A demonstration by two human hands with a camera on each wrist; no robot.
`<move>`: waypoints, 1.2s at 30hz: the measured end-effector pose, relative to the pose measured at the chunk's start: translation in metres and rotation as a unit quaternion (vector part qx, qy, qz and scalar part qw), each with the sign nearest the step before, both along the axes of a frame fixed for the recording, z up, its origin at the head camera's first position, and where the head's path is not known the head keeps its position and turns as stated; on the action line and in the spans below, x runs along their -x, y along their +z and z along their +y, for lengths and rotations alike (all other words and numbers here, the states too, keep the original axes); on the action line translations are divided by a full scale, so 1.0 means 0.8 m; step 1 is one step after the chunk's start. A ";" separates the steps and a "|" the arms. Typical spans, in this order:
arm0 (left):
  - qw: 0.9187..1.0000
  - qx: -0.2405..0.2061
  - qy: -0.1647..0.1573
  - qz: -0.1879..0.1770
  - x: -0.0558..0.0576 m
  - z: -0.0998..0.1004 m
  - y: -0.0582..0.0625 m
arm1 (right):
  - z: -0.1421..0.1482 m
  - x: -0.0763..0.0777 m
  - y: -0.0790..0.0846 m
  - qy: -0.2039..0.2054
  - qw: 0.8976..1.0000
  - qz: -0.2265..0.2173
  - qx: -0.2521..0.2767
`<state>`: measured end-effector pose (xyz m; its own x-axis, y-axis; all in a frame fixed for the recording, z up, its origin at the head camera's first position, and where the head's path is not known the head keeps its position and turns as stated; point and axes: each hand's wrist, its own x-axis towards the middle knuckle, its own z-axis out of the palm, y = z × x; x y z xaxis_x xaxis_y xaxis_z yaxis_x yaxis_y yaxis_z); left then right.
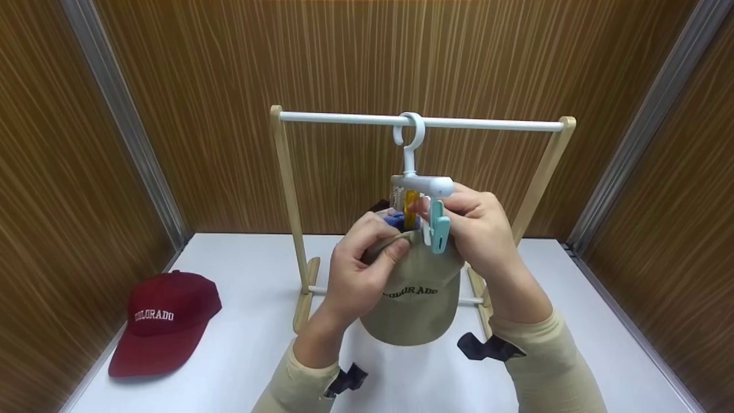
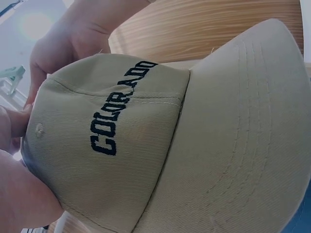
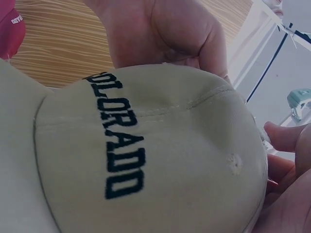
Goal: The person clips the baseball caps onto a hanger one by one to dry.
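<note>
A khaki cap (image 1: 421, 275) with dark COLORADO lettering hangs brim-down below a white clip hanger (image 1: 427, 184). My left hand (image 1: 364, 267) grips the cap's crown, thumb on the near side; in the left wrist view the cap (image 2: 141, 107) fills most of the picture. At the hanger, my right hand (image 1: 484, 226) pinches a small white clothespin (image 1: 426, 229), its fingers partly hidden behind a teal clothespin (image 1: 440, 229). An orange clothespin (image 1: 410, 207) and a blue clothespin (image 1: 394, 220) are close to the left fingers. In the right wrist view, the right fingers (image 3: 284, 138) meet the crown's top edge.
The hanger hooks over the white rod (image 1: 344, 118) of a wooden-legged rack (image 1: 287, 189). On the white table (image 1: 241, 344) at the left lies a dark red cap (image 1: 169, 321). Something dark shows partly behind the left hand. Wood-patterned panels (image 1: 229, 69) enclose the table.
</note>
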<state>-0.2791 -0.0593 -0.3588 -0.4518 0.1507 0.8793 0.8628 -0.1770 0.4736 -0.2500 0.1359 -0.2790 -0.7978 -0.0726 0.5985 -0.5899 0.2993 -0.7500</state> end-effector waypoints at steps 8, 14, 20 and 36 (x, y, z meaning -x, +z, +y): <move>1.000 -0.006 0.007 -0.001 0.000 0.004 0.001 | -0.001 0.000 0.000 -0.009 1.000 0.002 -0.004; 1.000 -0.009 0.007 0.000 0.000 0.005 -0.001 | -0.001 0.000 -0.004 -0.009 1.000 0.010 -0.004; 1.000 -0.012 0.007 0.005 0.000 0.005 -0.001 | -0.001 -0.003 -0.009 -0.001 1.000 0.021 -0.008; 1.000 0.010 -0.002 -0.028 0.001 0.001 0.000 | -0.005 -0.002 -0.037 -0.016 0.996 0.090 0.003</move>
